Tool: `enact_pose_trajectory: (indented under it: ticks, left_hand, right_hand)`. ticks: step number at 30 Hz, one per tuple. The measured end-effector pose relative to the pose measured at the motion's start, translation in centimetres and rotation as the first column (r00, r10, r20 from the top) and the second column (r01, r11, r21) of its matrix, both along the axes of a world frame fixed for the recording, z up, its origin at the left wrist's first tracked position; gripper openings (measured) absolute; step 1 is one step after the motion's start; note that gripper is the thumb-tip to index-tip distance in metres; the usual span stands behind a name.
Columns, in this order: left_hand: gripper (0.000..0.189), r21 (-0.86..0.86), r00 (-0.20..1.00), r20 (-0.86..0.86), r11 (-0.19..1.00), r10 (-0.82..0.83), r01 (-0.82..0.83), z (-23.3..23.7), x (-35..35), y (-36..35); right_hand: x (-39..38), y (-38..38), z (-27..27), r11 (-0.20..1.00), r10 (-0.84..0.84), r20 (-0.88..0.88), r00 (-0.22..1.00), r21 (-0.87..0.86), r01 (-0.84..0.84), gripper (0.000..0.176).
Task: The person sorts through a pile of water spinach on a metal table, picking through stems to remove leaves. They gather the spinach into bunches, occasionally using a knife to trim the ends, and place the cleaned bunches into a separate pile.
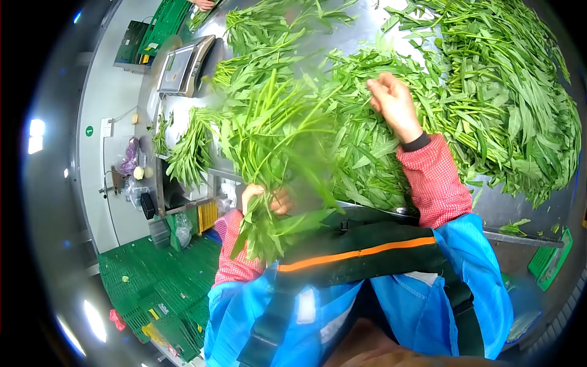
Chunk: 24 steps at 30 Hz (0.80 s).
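My left hand [280, 200] is closed around a bunch of leafy green vegetables [269, 116], which look like water spinach. The bunch's pale stems point up and away, while leaves hang below my fist in front of the sleeve. My right hand [394, 104] is over a loose heap of the same greens [367, 144], its fingers bent and slightly apart, with nothing visible in them. A much larger pile of greens [501, 92] lies to the right on the metal table [489, 205].
A weighing scale [186, 66] stands at the table's far left, near separate bunches [191, 147]. Green crates [162, 27] are behind it. Green plastic matting [153, 275] covers the floor at left. Another person's hand [203, 5] shows at the top edge.
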<state>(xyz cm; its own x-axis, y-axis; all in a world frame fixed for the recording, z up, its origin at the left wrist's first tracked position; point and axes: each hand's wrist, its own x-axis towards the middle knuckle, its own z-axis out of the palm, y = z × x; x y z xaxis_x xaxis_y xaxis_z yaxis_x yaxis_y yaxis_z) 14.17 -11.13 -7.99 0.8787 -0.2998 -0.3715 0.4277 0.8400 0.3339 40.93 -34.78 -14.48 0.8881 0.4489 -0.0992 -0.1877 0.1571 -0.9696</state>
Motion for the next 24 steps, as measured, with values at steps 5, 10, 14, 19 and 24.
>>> enact_pose_trajectory:
  ticks: [5,10,14,19,24]
  left_hand:
    - [0.029,0.028,0.998,-0.007,0.997,-0.07,0.07,0.0,0.5,-0.3]
    - [0.032,0.022,0.992,0.003,0.992,-0.125,0.125,0.1,0.0,0.3]
    - [0.028,0.013,1.0,0.028,1.0,-0.003,0.003,0.2,-0.2,0.6]
    - [0.029,0.129,0.999,0.022,0.991,-0.03,0.027,1.6,2.1,1.7]
    - [0.023,0.129,1.0,-0.011,0.991,-0.021,0.022,3.5,4.3,1.4]
  right_hand:
    - [-2.7,3.3,4.0,0.86,0.222,0.334,0.916,-0.51,-0.022,0.042]
    - [1.8,3.0,-4.0,0.953,-0.158,0.242,0.957,-0.216,0.212,0.032]
    - [1.9,-1.6,-1.6,0.981,0.038,0.016,0.999,-0.19,-0.034,0.04]
    - [-2.1,-2.0,1.4,0.608,0.605,0.108,0.789,-0.702,-0.371,0.052]
    - [-5.8,2.3,-1.8,0.623,0.782,-0.195,0.592,0.298,-0.724,0.05]
